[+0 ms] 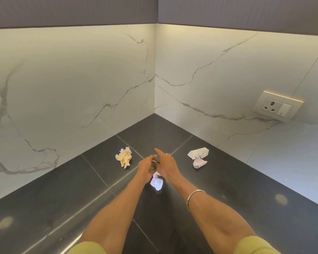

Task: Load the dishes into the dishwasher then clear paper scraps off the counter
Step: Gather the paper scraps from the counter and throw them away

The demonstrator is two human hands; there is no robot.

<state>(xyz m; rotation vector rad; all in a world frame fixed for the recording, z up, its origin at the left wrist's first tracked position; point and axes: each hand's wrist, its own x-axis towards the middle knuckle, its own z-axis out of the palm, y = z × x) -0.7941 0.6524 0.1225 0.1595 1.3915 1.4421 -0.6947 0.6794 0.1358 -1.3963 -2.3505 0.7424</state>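
Crumpled white scrap (papery) on glossy counter.

The counter is dark stone, polished and glossy, with thin joint lines. Left of the fingers lies a yellowish scrap of crumpled, matt paper. Right of them is a white scrap, also creased paper. The walls look like smooth white marble with grey veins. The bangle is shiny metal.
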